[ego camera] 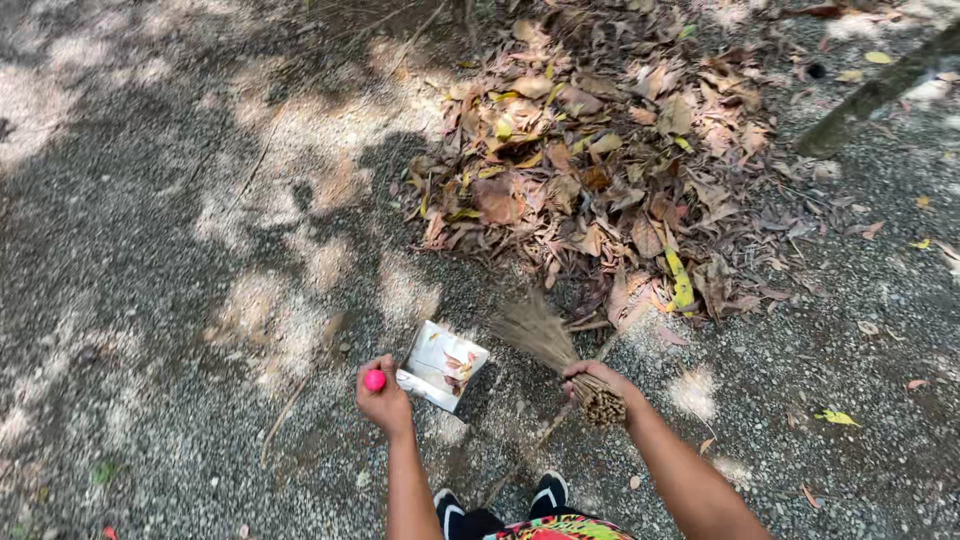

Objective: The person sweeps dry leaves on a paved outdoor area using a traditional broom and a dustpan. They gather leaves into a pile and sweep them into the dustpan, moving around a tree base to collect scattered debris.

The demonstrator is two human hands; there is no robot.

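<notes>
My left hand (383, 400) grips the pink-tipped handle (374, 380) of a white metal dustpan (440, 363) resting on the gravel, with a few brown leaves inside. My right hand (596, 380) holds a short bundled stick broom (552, 345) by its bound end, bristles fanned toward the dustpan and the near edge of a large pile of dry brown and yellow leaves (590, 160). The broom tip lies just right of the dustpan's mouth.
Grey gravel ground dappled with sun and shade. A dark log or curb (875, 92) crosses the upper right corner. Scattered single leaves lie at right. My feet in black-and-white sandals (500, 500) and a colourful garment show at the bottom edge.
</notes>
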